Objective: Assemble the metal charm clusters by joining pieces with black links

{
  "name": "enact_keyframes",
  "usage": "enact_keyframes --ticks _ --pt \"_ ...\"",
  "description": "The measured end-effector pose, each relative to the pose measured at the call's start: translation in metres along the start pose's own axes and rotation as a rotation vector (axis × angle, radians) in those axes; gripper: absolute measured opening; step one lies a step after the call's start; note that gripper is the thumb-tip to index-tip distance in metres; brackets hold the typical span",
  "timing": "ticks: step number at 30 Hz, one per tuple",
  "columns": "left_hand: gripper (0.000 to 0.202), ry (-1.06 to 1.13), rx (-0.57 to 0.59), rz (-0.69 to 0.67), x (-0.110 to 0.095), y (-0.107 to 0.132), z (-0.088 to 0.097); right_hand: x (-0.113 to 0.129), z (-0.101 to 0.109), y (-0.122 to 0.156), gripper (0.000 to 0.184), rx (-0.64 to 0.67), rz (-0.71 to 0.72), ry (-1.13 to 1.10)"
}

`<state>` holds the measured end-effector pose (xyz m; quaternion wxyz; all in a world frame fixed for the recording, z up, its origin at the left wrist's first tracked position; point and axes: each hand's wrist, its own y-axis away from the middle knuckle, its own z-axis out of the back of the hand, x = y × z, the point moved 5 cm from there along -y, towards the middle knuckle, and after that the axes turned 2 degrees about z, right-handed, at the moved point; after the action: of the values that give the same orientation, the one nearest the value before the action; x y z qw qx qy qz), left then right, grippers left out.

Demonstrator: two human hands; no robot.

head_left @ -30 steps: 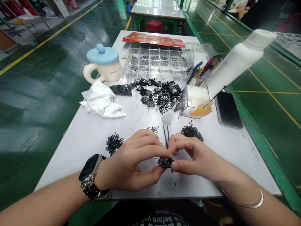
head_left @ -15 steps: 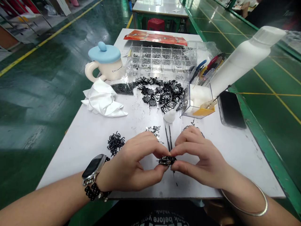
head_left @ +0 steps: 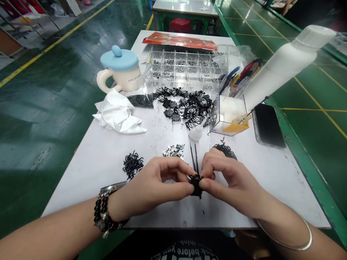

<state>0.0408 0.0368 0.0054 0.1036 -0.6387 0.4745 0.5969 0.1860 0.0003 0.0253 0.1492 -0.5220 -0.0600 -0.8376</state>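
Observation:
Both my hands meet above the white table, pinching a small black metal clasp-like piece between thumbs and fingers. My left hand holds it from one side and my right hand from the other. Its exact shape is partly hidden by my fingers. Just behind my fingertips lie a pair of thin black tweezers. Nearby are a heap of small silver-and-black parts, a tangle of black wire hooks on the left, and another partly behind my right hand.
Farther back are a large pile of black hinge-like parts, a clear compartment box, a blue-lidded mug, a white cloth, a clear box, a white bottle and a phone. The table's edges drop to a green floor.
The black piece has turned from lying flat to standing more upright between my fingers. My left wrist has rolled, turning the watch face out of sight.

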Motion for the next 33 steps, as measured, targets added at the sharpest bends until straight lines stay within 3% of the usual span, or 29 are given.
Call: enact_keyframes --ticks 9,11,14,16,19,22,28,33 --pt "0.013 0.190 -0.056 0.079 0.008 -0.004 -0.001 -0.009 0.002 -0.005 0.028 -0.063 -0.037 -0.032" --pt "0.015 0.199 -0.078 0.083 0.009 -0.004 0.000 -0.014 0.011 -0.007 0.028 -0.171 -0.059 -0.013" --pt "0.017 0.206 -0.110 0.068 0.010 -0.003 0.003 -0.024 0.027 -0.010 0.020 -0.451 -0.082 0.114" --pt "0.016 0.212 -0.131 0.060 0.010 -0.003 0.004 -0.030 0.032 -0.013 0.029 -0.545 -0.108 0.256" --pt "0.014 0.192 -0.163 0.081 0.010 -0.003 0.004 -0.040 0.028 -0.023 0.046 -0.513 -0.199 0.441" --pt "0.013 0.164 -0.169 0.086 0.010 -0.003 0.002 -0.045 0.026 -0.032 0.045 -0.506 -0.229 0.501" --pt "0.015 0.152 -0.152 0.092 0.012 -0.004 -0.001 -0.044 0.024 -0.039 0.019 -0.555 -0.149 0.315" --pt "0.016 0.209 -0.166 0.125 0.012 -0.006 -0.001 -0.030 0.026 -0.033 0.025 -0.591 -0.028 -0.090"
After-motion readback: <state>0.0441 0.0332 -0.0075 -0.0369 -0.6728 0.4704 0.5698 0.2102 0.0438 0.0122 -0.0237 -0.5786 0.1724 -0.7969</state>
